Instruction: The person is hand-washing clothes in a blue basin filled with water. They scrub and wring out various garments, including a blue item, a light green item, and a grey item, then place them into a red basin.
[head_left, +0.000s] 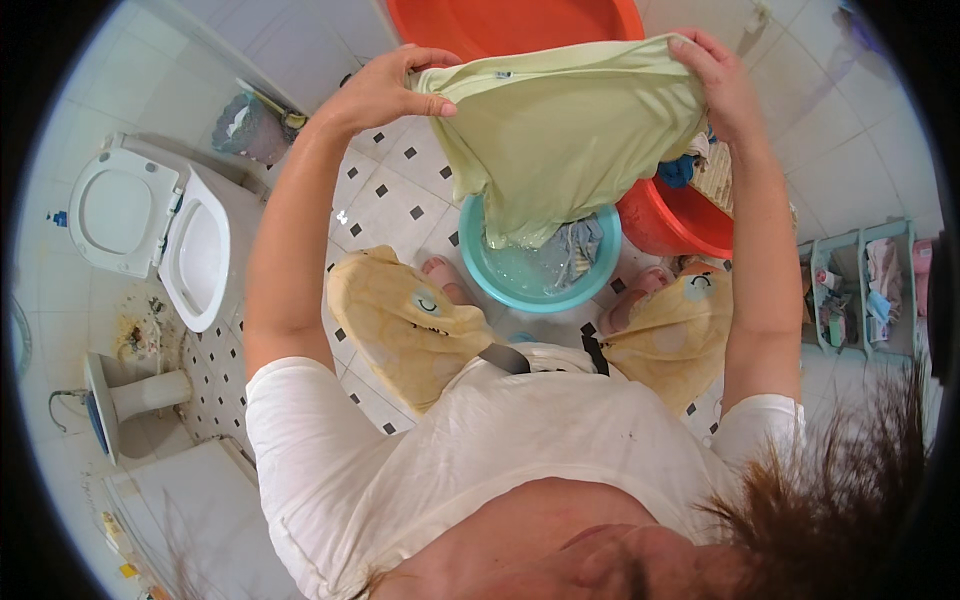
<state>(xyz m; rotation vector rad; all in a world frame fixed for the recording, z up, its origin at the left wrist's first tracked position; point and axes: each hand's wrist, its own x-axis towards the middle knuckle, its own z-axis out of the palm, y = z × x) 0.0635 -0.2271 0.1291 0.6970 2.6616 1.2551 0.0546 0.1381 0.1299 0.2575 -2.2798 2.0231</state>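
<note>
A pale green cloth garment (570, 135) hangs stretched between my hands, a small tag showing at its upper edge. My left hand (390, 86) grips its left corner between thumb and fingers. The opposite corner is pinched in my right hand (709, 71). Below, the garment's lower end hangs into a turquoise plastic basin (540, 302) on the floor between my feet. Sudsy water (517, 270) fills part of this basin, along with a grey-blue piece of cloth (581, 244).
A large orange-red tub (517, 22) stands beyond the garment. Right of the basin, a red bucket (652, 221) sits near a ridged washboard (712, 176) and blue cloth (676, 172). Toilet (196, 255), waste bin (251, 129) and pedestal sink (142, 394) are leftward; a wall shelf (862, 292) is rightward.
</note>
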